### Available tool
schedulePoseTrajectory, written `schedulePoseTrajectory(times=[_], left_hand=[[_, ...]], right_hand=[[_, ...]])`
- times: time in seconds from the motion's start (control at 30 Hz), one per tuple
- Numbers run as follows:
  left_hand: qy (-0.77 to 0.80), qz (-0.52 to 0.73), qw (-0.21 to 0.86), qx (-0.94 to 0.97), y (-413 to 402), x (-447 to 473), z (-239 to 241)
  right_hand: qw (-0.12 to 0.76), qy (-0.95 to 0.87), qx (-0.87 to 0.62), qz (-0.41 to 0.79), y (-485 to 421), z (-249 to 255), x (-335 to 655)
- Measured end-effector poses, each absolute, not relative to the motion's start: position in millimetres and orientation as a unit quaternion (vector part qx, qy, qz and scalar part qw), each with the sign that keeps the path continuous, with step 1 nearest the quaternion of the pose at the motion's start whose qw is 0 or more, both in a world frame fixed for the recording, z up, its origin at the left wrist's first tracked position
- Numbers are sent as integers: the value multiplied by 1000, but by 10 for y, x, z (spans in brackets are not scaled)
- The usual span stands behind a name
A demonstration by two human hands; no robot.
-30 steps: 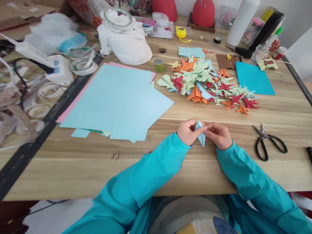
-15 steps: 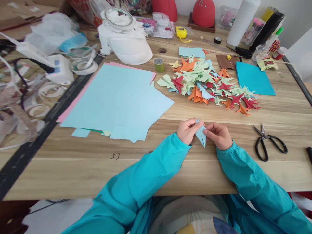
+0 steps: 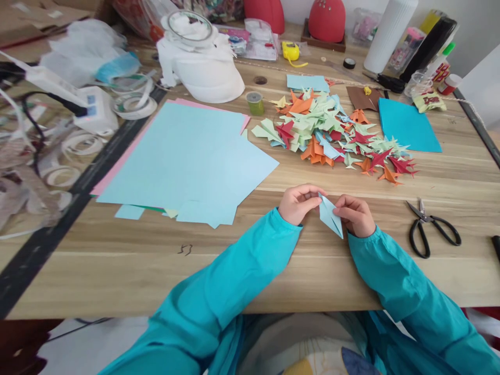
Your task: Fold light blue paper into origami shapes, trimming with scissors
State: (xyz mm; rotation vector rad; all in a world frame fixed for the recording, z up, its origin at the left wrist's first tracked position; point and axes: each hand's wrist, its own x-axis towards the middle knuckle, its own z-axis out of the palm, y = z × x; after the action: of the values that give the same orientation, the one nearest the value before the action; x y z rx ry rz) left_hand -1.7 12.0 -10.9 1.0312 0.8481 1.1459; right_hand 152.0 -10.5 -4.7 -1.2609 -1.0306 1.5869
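Head view: left hand (image 3: 299,203) and right hand (image 3: 355,214) both pinch light-blue folded paper (image 3: 331,217), fingertips closed on its upper corner and right side. Paper sits between hands, just above wooden table (image 3: 273,271), near front edge, right of centre. Paper already narrow pointed diamond; judged mid-fold, not yet like finished shapes. Pile of folded paper shapes (image 3: 332,135) toward back edge: many seemingly done. Stack of light-blue sheets (image 3: 183,161) on left half: plenty unfolded. Bare wood around hands. Scissors (image 3: 432,232) near, toward right edge. Front edge close beneath wrists.

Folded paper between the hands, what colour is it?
Light blue; the folded paper shows best in the head view.
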Motion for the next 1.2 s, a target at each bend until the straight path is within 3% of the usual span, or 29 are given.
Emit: schedulePoseTrajectory(times=[0.3,0.73,1.2], left_hand=[[397,481,629,465,127,-46,-60],[357,473,734,331,151,-16,-114],[413,440,651,461,62,43,-30]], right_hand=[[418,-416,-498,636,-102,-42,1526],[427,-411,-502,629,-110,-41,1515],[412,-464,-489,613,-117,9,1471]])
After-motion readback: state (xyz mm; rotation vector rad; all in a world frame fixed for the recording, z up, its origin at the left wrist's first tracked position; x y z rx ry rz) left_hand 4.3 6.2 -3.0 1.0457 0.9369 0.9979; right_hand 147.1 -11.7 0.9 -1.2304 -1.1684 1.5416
